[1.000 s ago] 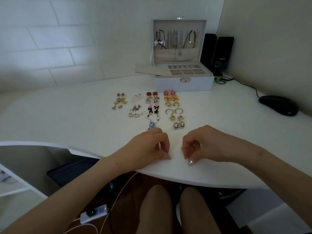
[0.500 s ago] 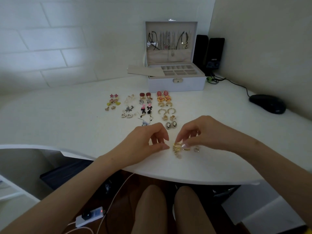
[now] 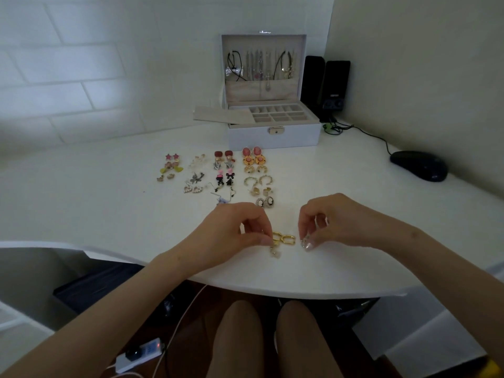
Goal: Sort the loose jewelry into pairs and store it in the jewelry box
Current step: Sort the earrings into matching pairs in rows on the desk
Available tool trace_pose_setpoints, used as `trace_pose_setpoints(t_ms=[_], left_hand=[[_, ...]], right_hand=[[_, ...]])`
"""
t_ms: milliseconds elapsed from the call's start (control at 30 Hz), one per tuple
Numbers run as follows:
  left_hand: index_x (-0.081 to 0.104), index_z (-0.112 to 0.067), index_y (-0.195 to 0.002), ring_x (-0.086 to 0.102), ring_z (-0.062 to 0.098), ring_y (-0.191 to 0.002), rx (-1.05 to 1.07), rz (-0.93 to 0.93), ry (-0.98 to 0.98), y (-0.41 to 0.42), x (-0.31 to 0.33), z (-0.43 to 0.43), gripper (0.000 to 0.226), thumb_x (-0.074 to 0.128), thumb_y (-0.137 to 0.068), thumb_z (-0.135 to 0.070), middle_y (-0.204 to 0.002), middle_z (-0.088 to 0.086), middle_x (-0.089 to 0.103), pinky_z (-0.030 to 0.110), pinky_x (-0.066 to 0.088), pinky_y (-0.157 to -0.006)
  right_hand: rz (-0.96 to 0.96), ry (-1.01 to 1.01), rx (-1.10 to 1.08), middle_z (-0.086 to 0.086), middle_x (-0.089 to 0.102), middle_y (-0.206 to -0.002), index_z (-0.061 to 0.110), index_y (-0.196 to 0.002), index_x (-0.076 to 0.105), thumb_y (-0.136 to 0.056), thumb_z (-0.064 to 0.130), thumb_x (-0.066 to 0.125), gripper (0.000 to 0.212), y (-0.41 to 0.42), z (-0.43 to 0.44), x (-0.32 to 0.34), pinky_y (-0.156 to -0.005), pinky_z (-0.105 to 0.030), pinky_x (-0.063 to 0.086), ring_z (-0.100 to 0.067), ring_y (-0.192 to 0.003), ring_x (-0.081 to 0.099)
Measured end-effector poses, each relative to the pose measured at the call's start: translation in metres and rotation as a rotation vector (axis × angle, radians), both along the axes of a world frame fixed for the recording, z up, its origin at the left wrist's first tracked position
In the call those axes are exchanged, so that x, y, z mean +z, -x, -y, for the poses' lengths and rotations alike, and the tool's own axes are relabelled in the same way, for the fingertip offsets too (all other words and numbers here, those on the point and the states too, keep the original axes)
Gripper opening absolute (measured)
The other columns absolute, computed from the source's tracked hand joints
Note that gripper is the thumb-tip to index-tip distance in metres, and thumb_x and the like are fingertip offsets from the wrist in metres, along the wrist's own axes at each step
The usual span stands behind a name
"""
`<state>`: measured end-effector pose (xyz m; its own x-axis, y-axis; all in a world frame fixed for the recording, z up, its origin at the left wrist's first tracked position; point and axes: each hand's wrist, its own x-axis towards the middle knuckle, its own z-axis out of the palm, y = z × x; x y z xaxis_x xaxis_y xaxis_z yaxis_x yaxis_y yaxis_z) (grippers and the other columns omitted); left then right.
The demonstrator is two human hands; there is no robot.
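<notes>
A person sits at a white counter, seen from their own head looking down past both bare forearms. Both hands hover low over the near edge of the counter, close together but not touching.

The left hand has its fingers curled, with thumb and forefinger pinching the left end of the gold link earrings, two rectangular gold loops lying side by side on the counter between the hands. A small pale drop lies just below the loops, near the thumb. The right hand is also curled, its thumb and forefinger tips pinching a small pale earring just right of the gold loops. Its detail is too small to make out.

Beyond the hands, in the middle of the counter, the sorted earrings lie in four columns of matched pairs: pink stars and yellow pieces on the left, pale and silver pairs next, red and black bow shapes after that, and pink and gold rounds on the right. A cameo pair sits nearest the hands.

At the far side stands the jewelry box, white, its lid upright with necklaces hanging inside it. Its top tray is divided into small compartments, and a flat beige panel juts out to the left.

Right of the box stand two black speakers, and a black mouse rests on the far right. Under the counter are the person's knees and a white power strip on the floor.
</notes>
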<state>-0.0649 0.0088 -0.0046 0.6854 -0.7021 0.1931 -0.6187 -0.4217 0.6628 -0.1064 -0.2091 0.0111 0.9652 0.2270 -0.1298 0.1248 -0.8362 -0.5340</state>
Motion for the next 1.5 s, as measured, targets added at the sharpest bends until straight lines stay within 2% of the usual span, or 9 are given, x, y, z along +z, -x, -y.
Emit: trace_pose_setpoints(t_ms=[267, 400, 633, 800, 933, 1133, 1300, 1433, 1500], left_hand=[[0.07, -0.017, -0.084, 0.057, 0.0, -0.078, 0.039, -0.02, 0.047, 0.0, 0.002, -0.001, 0.004, 0.069, -0.081, -0.016, -0.081, -0.01, 0.066, 0.011, 0.042, -0.067], [0.07, -0.018, -0.084, 0.059, 0.001, -0.072, 0.085, -0.011, 0.086, -0.002, 0.004, -0.003, 0.004, 0.068, -0.081, -0.017, -0.076, -0.009, 0.069, 0.009, 0.041, -0.066], [0.07, -0.02, -0.088, 0.063, 0.005, -0.073, 0.164, 0.006, 0.147, -0.009, 0.005, -0.014, 0.008, 0.066, -0.083, -0.015, -0.075, -0.009, 0.07, 0.012, 0.044, -0.065], [0.07, -0.018, -0.091, 0.064, 0.003, -0.075, 0.178, -0.018, 0.166, -0.011, 0.005, -0.02, 0.009, 0.065, -0.084, -0.016, -0.079, -0.008, 0.072, 0.014, 0.048, -0.069], [0.07, -0.016, -0.089, 0.066, 0.004, -0.072, 0.171, -0.166, 0.245, -0.012, 0.006, -0.021, 0.012, 0.061, -0.086, -0.01, -0.079, -0.003, 0.073, 0.011, 0.047, -0.066], [0.069, -0.016, -0.092, 0.064, 0.003, -0.073, 0.198, -0.383, 0.333, -0.017, 0.007, -0.029, 0.012, 0.059, -0.087, -0.011, -0.083, -0.003, 0.074, 0.011, 0.046, -0.062], [0.069, -0.014, -0.089, 0.064, 0.003, -0.07, 0.253, -0.335, 0.329, -0.023, 0.005, -0.043, 0.009, 0.067, -0.081, -0.012, -0.078, -0.002, 0.073, 0.01, 0.046, -0.064], [0.069, -0.021, -0.084, 0.065, 0.008, -0.075, 0.371, -0.191, 0.277, -0.034, 0.002, -0.067, 0.005, 0.069, -0.08, -0.017, -0.077, -0.007, 0.071, 0.021, 0.05, -0.075], [0.068, -0.021, -0.084, 0.064, 0.006, -0.075, 0.41, -0.171, 0.283, -0.036, 0.002, -0.078, 0.005, 0.068, -0.082, -0.017, -0.08, -0.004, 0.072, 0.015, 0.049, -0.07]], right_hand=[[0.036, -0.046, -0.052, 0.003, 0.066, -0.073, 0.014, -0.068, 0.063, -0.073, 0.01, 0.074, 0.014, 0.001, -0.001, 0.003, -0.063, -0.027, 0.048, -0.001, -0.059, 0.052], [0.072, -0.169, -0.062, 0.004, 0.065, -0.071, 0.02, -0.076, 0.068, -0.074, 0.003, 0.071, 0.018, -0.004, -0.003, 0.011, -0.06, -0.017, 0.047, -0.001, -0.059, 0.055], [0.075, -0.381, -0.109, -0.009, 0.072, -0.069, 0.006, -0.075, 0.071, -0.076, -0.003, 0.071, 0.009, -0.014, -0.007, 0.021, -0.062, -0.016, 0.053, -0.016, -0.064, 0.07], [0.123, -0.323, -0.072, 0.0, 0.073, -0.082, 0.017, -0.072, 0.074, -0.07, 0.01, 0.08, 0.009, -0.015, -0.016, 0.022, -0.071, -0.016, 0.051, -0.005, -0.073, 0.067], [0.042, -0.472, -0.089, -0.004, 0.073, -0.072, 0.008, -0.08, 0.074, -0.075, 0.006, 0.074, 0.005, -0.017, -0.026, 0.023, -0.064, -0.015, 0.052, -0.009, -0.066, 0.068], [-0.046, -0.575, -0.081, -0.018, 0.072, -0.077, -0.004, -0.088, 0.069, -0.078, 0.002, 0.07, 0.012, -0.028, -0.041, 0.019, -0.065, -0.027, 0.058, -0.022, -0.067, 0.069], [-0.044, -0.568, -0.048, -0.016, 0.072, -0.076, -0.001, -0.085, 0.069, -0.079, 0.004, 0.071, 0.008, -0.042, -0.06, 0.021, -0.063, -0.024, 0.056, -0.018, -0.066, 0.069], [0.044, -0.49, -0.028, -0.001, 0.069, -0.07, 0.004, -0.081, 0.068, -0.079, 0.008, 0.072, 0.006, -0.06, -0.086, 0.025, -0.06, -0.013, 0.05, -0.001, -0.061, 0.062], [0.044, -0.497, -0.015, 0.003, 0.068, -0.067, 0.005, -0.08, 0.067, -0.079, 0.009, 0.072, 0.006, -0.068, -0.097, 0.027, -0.061, -0.013, 0.051, 0.0, -0.059, 0.061]])
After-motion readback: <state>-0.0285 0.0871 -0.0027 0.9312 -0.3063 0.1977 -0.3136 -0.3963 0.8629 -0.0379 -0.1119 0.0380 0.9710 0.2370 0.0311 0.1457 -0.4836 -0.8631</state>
